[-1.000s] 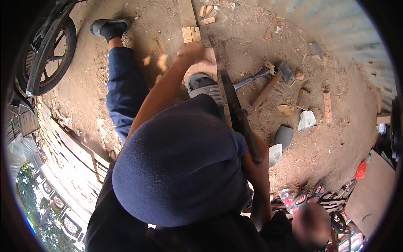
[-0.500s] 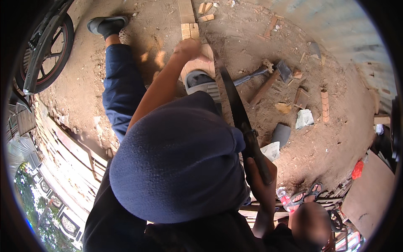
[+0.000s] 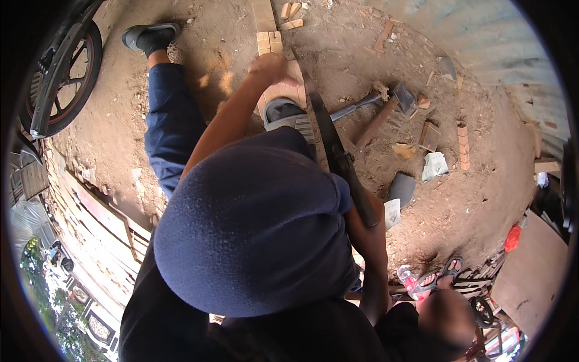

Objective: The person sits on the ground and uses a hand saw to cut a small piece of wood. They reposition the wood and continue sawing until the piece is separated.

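My left hand (image 3: 271,71) is closed on a pale wooden board (image 3: 290,90), its fingers partly hidden. A grey sandalled foot (image 3: 284,117) rests on the board's near part. My right hand (image 3: 368,214) grips the dark handle of a long saw (image 3: 332,136), whose blade lies along the board's right edge. Small scored wooden blocks (image 3: 269,43) sit just beyond my left hand, on a longer plank (image 3: 264,15).
A hammer-like tool (image 3: 403,98), offcuts (image 3: 429,136) and a scored stick (image 3: 463,146) lie on the dirt to the right. A motorbike wheel (image 3: 84,78) stands upper left, a corrugated sheet (image 3: 512,54) upper right. Another person's sandalled foot (image 3: 449,271) is lower right.
The saw and my right hand moved back toward me half a second ago and are now forward again along the board. My left hand stays on the board, with the whole view shifted slightly.
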Motion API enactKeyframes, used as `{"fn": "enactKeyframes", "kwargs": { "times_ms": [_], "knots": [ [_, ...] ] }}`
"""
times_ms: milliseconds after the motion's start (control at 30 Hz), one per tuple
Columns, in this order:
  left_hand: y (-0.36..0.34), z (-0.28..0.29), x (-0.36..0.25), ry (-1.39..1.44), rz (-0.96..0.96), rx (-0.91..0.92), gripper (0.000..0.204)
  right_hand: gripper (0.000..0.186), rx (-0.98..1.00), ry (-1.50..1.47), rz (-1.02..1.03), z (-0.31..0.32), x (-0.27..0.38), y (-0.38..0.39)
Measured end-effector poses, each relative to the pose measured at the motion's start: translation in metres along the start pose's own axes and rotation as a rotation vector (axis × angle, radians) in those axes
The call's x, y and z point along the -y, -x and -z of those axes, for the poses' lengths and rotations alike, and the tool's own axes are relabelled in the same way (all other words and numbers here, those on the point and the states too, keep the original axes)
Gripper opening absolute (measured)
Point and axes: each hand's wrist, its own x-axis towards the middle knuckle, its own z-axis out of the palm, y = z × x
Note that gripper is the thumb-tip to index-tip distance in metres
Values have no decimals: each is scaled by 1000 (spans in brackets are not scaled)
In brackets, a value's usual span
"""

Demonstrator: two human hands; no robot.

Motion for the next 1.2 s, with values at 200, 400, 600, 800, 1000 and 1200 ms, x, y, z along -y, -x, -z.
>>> {"fn": "enactKeyframes", "kwargs": {
  "times_ms": [200,400,600,800,1000,1200],
  "knots": [
    [7,16,1,-57,13,67,92,18,18,60,-104,15,15,33],
    [4,10,1,11,-6,-22,85,20,26,63,-102,2,3,4],
    [2,15,6,-24,37,78,98,21,19,48,13,6,3,8],
    [1,11,-7,-13,-22,91,98,21,0,2,-74,5,11,18],
    [9,15,1,-45,-6,17,81,20,17,-51,-51,2,-12,-13],
    [16,8,-1,-56,-85,-58,79,18,-32,67,-22,10,12,32]
  ]
}}
